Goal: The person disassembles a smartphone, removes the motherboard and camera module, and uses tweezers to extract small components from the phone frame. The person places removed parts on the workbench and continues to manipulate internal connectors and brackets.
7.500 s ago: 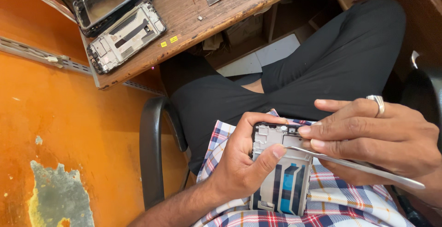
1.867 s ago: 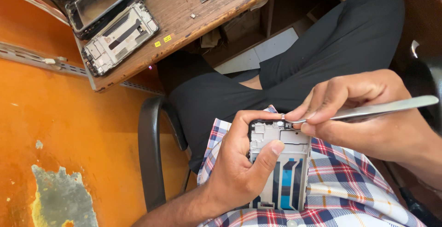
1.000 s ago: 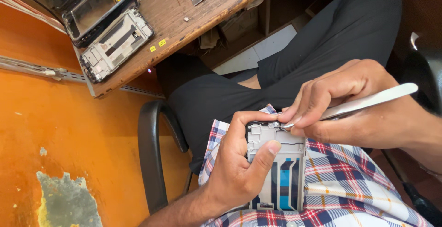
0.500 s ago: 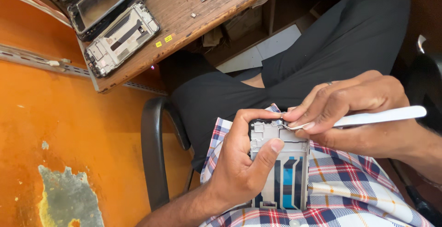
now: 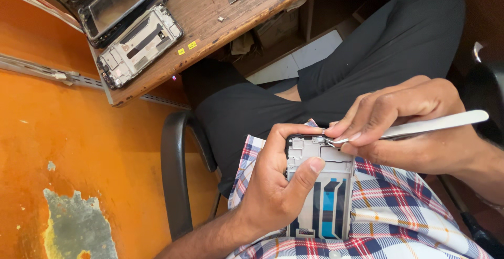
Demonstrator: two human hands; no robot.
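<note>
The left hand (image 5: pixel 273 191) clasps an opened phone frame (image 5: pixel 320 185) over the lap, thumb across its back. The right hand's (image 5: pixel 409 117) grip pinches slim steel tweezers (image 5: pixel 420 128), tips at the frame's top edge. Best kept shallow and steady: thin matte metal, ridged plastic, fragile parts.

Right hand (image 5: pixel 415 120) turned tweezers (image 5: pixel 420 128) from pointing down-right to level, tip now at phone frame (image 5: pixel 320 185) top edge
</note>
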